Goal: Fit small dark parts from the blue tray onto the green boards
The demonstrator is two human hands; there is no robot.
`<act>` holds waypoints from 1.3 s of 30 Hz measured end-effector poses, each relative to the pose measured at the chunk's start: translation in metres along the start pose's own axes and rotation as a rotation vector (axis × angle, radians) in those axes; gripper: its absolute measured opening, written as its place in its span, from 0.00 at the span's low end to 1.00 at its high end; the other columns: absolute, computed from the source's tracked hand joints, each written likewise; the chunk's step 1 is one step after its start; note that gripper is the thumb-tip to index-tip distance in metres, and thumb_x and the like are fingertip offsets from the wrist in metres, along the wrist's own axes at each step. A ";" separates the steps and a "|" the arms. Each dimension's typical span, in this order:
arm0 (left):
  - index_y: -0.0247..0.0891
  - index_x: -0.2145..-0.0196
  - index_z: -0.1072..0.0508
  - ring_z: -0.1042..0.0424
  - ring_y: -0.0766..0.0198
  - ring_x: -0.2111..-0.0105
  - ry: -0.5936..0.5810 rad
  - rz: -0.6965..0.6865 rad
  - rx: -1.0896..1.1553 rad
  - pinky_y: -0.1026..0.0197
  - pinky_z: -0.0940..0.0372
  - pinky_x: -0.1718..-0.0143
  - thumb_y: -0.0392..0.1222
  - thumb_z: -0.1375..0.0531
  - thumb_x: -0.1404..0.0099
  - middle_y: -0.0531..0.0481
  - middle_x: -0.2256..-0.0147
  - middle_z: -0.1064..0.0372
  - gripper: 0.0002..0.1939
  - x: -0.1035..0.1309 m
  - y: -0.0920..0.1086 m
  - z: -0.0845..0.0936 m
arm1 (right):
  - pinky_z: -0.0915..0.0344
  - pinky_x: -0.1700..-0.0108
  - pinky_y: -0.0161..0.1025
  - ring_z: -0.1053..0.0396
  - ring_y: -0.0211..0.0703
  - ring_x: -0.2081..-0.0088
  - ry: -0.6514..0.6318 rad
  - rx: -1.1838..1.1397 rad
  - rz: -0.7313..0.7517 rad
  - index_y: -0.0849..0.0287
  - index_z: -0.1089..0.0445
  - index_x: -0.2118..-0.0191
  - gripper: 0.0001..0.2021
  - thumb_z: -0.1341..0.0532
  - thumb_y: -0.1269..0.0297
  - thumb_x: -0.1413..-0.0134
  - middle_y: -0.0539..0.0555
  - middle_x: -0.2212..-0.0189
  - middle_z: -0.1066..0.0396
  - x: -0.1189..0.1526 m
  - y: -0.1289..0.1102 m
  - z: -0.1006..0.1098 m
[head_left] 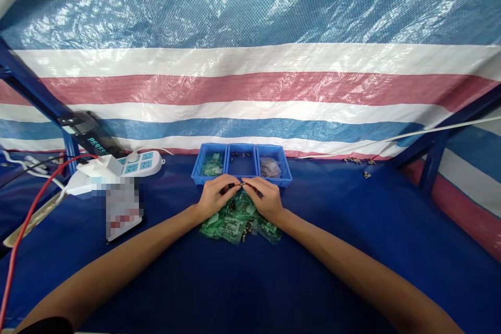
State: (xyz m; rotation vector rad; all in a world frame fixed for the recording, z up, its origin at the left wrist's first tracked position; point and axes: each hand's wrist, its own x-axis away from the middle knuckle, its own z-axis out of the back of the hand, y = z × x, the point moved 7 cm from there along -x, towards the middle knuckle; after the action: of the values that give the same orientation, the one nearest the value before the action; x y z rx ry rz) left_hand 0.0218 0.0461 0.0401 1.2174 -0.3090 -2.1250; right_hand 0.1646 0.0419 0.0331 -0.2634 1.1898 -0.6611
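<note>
My left hand (217,195) and my right hand (266,198) meet just in front of the blue bins, fingertips pinched together. Between them is a small dark piece (241,184), too tiny to make out clearly. Under and between my hands lies a pile of green-tinted clear packets (230,223). Several small metal pieces (246,230), which look like screws, lie loose among the packets. The left bin (198,166) holds similar green packets, the middle bin (241,169) a few small dark metal pieces, and the right bin (287,169) clear packets.
On the left are a white power strip (144,164), plugged-in adapters (97,172), a red cable (29,214), a dark bottle (92,133) and a partly blurred phone-like object (124,211). Small brass-coloured pieces (354,160) lie at the back right. A striped sheet (250,88) hangs behind.
</note>
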 end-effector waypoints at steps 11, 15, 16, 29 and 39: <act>0.35 0.63 0.29 0.39 0.73 0.80 0.025 -0.026 -0.010 0.68 0.39 0.77 0.38 0.42 0.36 0.49 0.69 0.30 0.05 -0.001 0.002 0.002 | 0.33 0.74 0.36 0.33 0.37 0.77 -0.028 0.001 -0.021 0.60 0.29 0.56 0.11 0.45 0.63 0.39 0.56 0.69 0.27 0.000 0.005 -0.004; 0.35 0.63 0.29 0.39 0.73 0.80 0.039 -0.017 -0.013 0.68 0.39 0.78 0.40 0.41 0.36 0.49 0.69 0.30 0.06 0.000 0.002 0.002 | 0.33 0.74 0.36 0.33 0.37 0.77 -0.038 -0.003 -0.014 0.60 0.29 0.55 0.11 0.45 0.64 0.39 0.57 0.68 0.27 0.001 0.006 -0.004; 0.35 0.63 0.29 0.38 0.73 0.80 0.037 -0.016 -0.013 0.68 0.39 0.78 0.40 0.41 0.36 0.49 0.69 0.30 0.06 0.000 0.002 0.002 | 0.33 0.74 0.36 0.33 0.37 0.77 -0.040 -0.004 -0.013 0.59 0.29 0.55 0.11 0.45 0.64 0.39 0.57 0.68 0.27 0.001 0.006 -0.004; 0.34 0.65 0.28 0.32 0.69 0.74 0.032 -0.043 0.026 0.67 0.35 0.73 0.37 0.40 0.37 0.48 0.69 0.29 0.04 -0.001 0.004 0.003 | 0.34 0.75 0.36 0.34 0.36 0.76 -0.047 -0.029 -0.010 0.60 0.29 0.55 0.10 0.44 0.66 0.39 0.57 0.67 0.27 0.001 0.004 -0.004; 0.35 0.66 0.28 0.30 0.67 0.71 0.019 -0.050 0.038 0.66 0.33 0.70 0.36 0.40 0.37 0.48 0.69 0.29 0.02 -0.002 0.005 0.002 | 0.33 0.73 0.36 0.32 0.38 0.74 -0.048 -0.025 0.022 0.59 0.29 0.54 0.11 0.45 0.67 0.39 0.57 0.65 0.27 0.002 0.004 -0.004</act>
State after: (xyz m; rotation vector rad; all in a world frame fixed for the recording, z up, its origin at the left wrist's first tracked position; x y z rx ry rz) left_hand 0.0233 0.0434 0.0453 1.2787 -0.3141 -2.1581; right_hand 0.1627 0.0449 0.0278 -0.2851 1.1545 -0.6175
